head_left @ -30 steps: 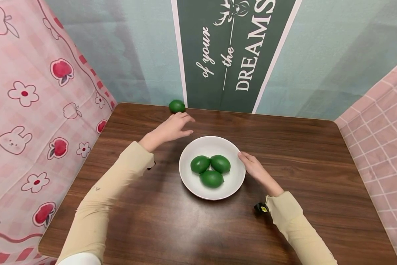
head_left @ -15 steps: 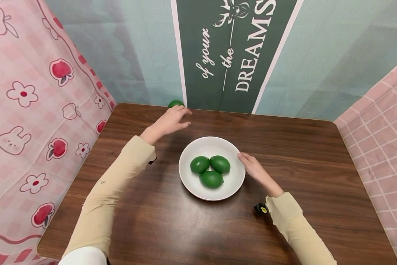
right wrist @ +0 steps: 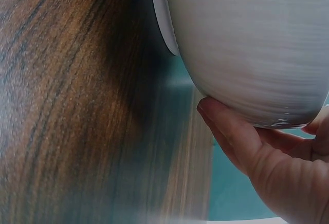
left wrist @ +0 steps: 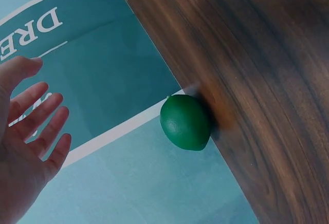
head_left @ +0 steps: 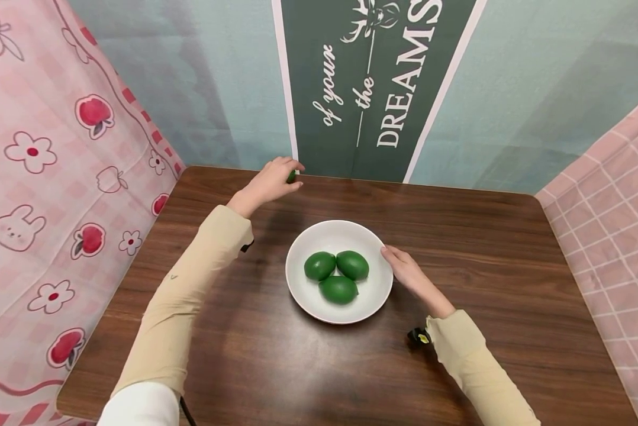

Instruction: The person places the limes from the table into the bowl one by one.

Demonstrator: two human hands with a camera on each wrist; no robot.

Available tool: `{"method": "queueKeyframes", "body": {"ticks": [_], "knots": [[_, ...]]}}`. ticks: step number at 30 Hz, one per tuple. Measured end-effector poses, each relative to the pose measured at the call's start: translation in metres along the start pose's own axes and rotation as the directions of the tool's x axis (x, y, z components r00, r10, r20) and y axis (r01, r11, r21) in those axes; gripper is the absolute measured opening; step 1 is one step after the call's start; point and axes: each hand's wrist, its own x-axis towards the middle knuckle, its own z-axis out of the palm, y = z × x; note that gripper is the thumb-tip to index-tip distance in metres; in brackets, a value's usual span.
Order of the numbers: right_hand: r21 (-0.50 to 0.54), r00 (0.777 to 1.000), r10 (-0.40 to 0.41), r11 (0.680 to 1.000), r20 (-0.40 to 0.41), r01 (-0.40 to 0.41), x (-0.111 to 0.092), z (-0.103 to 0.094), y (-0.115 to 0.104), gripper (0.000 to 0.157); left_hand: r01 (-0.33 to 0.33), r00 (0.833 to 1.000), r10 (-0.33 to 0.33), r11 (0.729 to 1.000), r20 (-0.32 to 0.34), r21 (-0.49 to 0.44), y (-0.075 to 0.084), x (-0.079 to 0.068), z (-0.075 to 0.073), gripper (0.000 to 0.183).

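At the far edge of the table, my left hand (head_left: 270, 182) reaches over a green lime (left wrist: 186, 123), mostly hidden behind that hand in the head view. The left wrist view shows the fingers spread and loosely bent, with a gap between them and the lime. A white bowl (head_left: 326, 238) stands mid-table holding three more limes (head_left: 338, 290). My right hand (head_left: 406, 273) holds the bowl's right rim. In the right wrist view its fingers (right wrist: 226, 124) lie against the bowl's outer wall, and the thumb is near the rim, partly out of frame.
The brown wood table (head_left: 276, 367) ends at a blue-green backdrop (head_left: 218, 106) with a dark lettered panel (head_left: 345, 154). A pink patterned curtain (head_left: 58, 236) hangs on the left, and a pink tile-patterned sheet (head_left: 612, 248) on the right.
My left hand has moved away from the bowl toward the far edge and now covers most of the lime there. The right hand and the bowl stay in place.
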Motion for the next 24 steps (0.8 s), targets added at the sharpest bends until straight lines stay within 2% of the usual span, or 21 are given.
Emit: {"method": "queueKeyframes", "body": {"ticks": [4,13,24], "knots": [[0.02,1.0,-0.001,1.0,0.002,0.001,-0.001,0.001,0.001,0.05,0.03,1.0,-0.03,1.0,0.007,-0.006,-0.004,0.006,0.0,0.04],[0.071,1.0,-0.012,0.997,0.011,0.011,-0.001,0.003,0.003,0.049,0.053,0.999,-0.053,0.998,-0.001,0.013,-0.012,0.015,0.001,0.039],[0.059,1.0,-0.013,0.998,0.01,0.013,-0.001,0.003,0.005,0.05,0.1,0.995,-0.1,0.994,-0.001,0.046,-0.027,0.026,0.009,0.041]]}}
